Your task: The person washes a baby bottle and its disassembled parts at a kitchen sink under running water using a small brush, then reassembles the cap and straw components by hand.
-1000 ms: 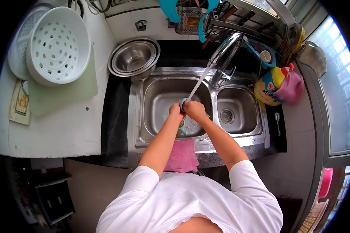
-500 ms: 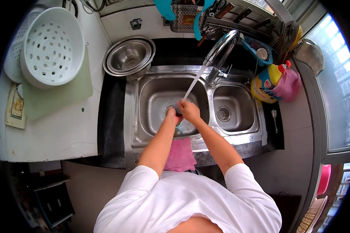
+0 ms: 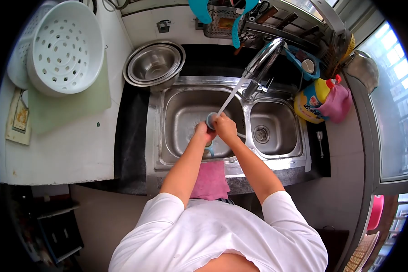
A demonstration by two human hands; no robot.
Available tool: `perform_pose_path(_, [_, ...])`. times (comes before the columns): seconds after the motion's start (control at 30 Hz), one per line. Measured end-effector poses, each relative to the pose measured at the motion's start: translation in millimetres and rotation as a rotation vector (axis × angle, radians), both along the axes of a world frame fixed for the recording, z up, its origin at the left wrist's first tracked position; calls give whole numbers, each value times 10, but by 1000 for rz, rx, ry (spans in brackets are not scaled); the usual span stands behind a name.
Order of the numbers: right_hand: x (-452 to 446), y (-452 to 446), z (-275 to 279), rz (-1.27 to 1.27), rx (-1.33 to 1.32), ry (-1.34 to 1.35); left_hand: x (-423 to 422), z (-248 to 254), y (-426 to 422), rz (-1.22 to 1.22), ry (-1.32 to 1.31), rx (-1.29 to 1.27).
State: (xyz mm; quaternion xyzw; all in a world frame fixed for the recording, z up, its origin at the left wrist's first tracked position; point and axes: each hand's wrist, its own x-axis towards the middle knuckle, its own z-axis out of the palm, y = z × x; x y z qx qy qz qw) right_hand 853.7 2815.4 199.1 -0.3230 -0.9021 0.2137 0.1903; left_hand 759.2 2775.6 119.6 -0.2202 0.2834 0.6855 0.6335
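Note:
Over the large sink basin (image 3: 179, 106), my left hand (image 3: 205, 132) and my right hand (image 3: 225, 127) are together, fingers closed around a small blue-grey round cup (image 3: 210, 120). Its round mouth points up toward the running faucet (image 3: 264, 59), and the water stream (image 3: 231, 97) falls at its rim and my right fingers. Much of the cup is hidden by my hands. Just below them, a light blue piece (image 3: 211, 151) shows in the basin; its kind I cannot make out.
A smaller basin (image 3: 276, 120) adjoins on the right, beside a yellow-and-blue detergent bottle (image 3: 309, 105). Nested steel bowls (image 3: 154, 65) stand behind left. A white colander (image 3: 61, 50) sits on the left counter. A pink cloth (image 3: 209, 181) hangs over the front edge.
My hands have turned the cup so that its round mouth now shows beside the water stream. The camera view has shifted slightly.

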Motion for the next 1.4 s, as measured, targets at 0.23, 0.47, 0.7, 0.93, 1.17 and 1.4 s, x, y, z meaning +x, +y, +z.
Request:
perform_pose_path(0.23, [26,12,29,14,141,-120,60,167,11,-39,52,-35])
perform_pose_path(0.47, [-48,-11,-52,-202,-202,37,87,101,-61,12,61,64])
perform_pose_path(0.7, [-60,-137,-105,-170,-24,-21,58,173,-80,69,42,46])
perform_pose_path(0.93, [-72,78,-113,-137,-217,-187,135,133,-156,5,90,11])
perform_pose_path(1.17, [-64,125,-218,-61,-318,154,-7,254,-160,-62,284,52])
perform_pose_path(1.4, [201,154,-205,-143,-1200,309,123,403,-49,-172,1557,-352])
